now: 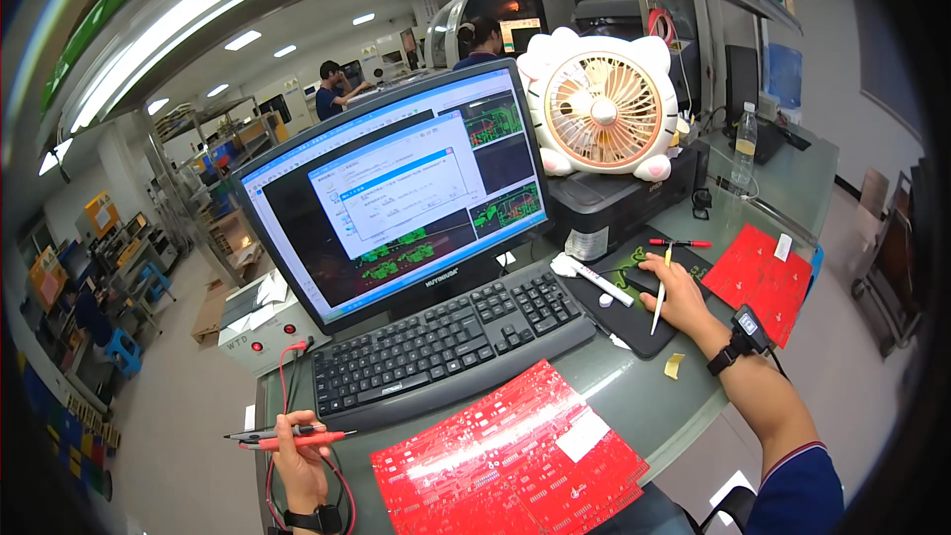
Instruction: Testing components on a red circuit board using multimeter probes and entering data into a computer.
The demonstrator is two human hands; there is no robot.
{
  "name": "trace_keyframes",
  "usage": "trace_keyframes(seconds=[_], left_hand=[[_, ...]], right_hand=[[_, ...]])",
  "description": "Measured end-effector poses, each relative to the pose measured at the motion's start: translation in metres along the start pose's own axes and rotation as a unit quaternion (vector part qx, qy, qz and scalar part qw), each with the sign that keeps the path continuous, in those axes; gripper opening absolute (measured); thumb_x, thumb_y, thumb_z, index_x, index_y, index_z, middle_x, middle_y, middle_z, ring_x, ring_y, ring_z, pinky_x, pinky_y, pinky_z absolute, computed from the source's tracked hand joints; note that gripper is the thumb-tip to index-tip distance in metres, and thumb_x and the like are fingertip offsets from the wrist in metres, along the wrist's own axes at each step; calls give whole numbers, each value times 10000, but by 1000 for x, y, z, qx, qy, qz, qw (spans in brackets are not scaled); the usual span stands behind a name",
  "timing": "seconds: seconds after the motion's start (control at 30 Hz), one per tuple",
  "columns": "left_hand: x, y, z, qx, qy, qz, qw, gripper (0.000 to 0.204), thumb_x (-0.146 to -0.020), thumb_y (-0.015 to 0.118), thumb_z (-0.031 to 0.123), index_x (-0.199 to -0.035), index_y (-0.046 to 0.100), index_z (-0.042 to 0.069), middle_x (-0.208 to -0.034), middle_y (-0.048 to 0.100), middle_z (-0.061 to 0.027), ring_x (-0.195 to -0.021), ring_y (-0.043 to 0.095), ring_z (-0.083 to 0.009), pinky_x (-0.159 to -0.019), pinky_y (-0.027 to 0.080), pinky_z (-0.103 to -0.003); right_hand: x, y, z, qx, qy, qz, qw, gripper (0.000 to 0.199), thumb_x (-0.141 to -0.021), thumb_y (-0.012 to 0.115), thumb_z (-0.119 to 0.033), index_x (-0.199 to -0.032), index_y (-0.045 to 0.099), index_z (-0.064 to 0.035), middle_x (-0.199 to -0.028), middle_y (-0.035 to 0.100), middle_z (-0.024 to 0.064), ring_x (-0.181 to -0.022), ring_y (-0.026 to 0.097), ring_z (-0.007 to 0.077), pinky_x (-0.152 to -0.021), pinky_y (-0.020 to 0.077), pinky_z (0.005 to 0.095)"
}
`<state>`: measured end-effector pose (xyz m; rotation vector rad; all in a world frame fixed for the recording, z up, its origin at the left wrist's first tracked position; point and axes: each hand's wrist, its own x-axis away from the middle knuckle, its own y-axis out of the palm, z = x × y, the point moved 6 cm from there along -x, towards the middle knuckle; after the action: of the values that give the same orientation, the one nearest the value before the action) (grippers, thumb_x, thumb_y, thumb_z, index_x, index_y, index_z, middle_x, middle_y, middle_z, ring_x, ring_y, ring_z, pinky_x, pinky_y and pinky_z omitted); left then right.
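My left hand [297,456] grips two test probes [287,436], red and black, fingers tight around them, left of the big red board [505,466]; my right hand [679,297] lies on the mouse, a white pen [661,287] between curled fingers; I should keep the probe tips apart and click gently.

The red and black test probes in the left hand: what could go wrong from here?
1. The left hand holds both test probes together, so their tips might touch.
2. Their leads hang over the desk edge and could snag.
3. The red circuit board overhangs the desk edge near the person and may slide off.
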<state>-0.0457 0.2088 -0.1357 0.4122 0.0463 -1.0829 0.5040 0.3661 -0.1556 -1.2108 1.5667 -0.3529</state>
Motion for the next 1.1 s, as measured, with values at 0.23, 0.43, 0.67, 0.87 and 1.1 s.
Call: trace_keyframes(seconds=[0.23, 0.43, 0.67, 0.87, 1.1], left_hand=[[-3, -4, 0, 8, 24, 12, 1000, 416, -985, 437, 384, -990, 579, -8, -761, 596, -86, -559, 542, -109, -486, 436, -196], [-3, -3, -1, -8, 21, 42, 999, 316, -950, 549, 314, -1051, 553, 15, -883, 608, -86, -630, 583, -117, -564, 482, -202], [-1, -1, 2, -39, 23, 46, 998, 279, -932, 579, 251, -1114, 546, 42, -991, 604, -67, -743, 602, -110, -620, 501, -235], [1, 0, 6, -55, 26, 61, 996, 273, -934, 561, 227, -1143, 536, 52, -977, 614, -58, -759, 596, -102, -651, 479, -239], [2, -1, 11, -46, 33, 81, 995, 233, -919, 544, 178, -1118, 531, 58, -843, 615, -39, -697, 582, -95, -645, 470, -210]], right_hand=[[-1, -2, -2, -10, -1, 2, 1000, 497, -719, 729, -159, -1176, 536, -145, -1319, 510, 82, -1173, 481, 318, -964, 408, 411], [-1, -1, 0, -8, -3, 9, 1000, 512, -702, 740, -154, -1175, 543, -138, -1309, 519, 87, -1169, 487, 320, -964, 413, 413], [-1, -1, -2, -5, -3, 8, 1000, 523, -695, 743, -150, -1177, 543, -131, -1308, 520, 88, -1164, 491, 320, -962, 416, 411], [-1, -1, -2, -9, -4, 8, 1000, 527, -693, 743, -144, -1179, 542, -131, -1305, 521, 89, -1157, 494, 319, -956, 420, 404], [-1, -2, -2, -18, 8, -4, 1000, 529, -702, 723, -115, -1192, 526, -112, -1332, 500, 116, -1163, 487, 325, -989, 393, 399]])
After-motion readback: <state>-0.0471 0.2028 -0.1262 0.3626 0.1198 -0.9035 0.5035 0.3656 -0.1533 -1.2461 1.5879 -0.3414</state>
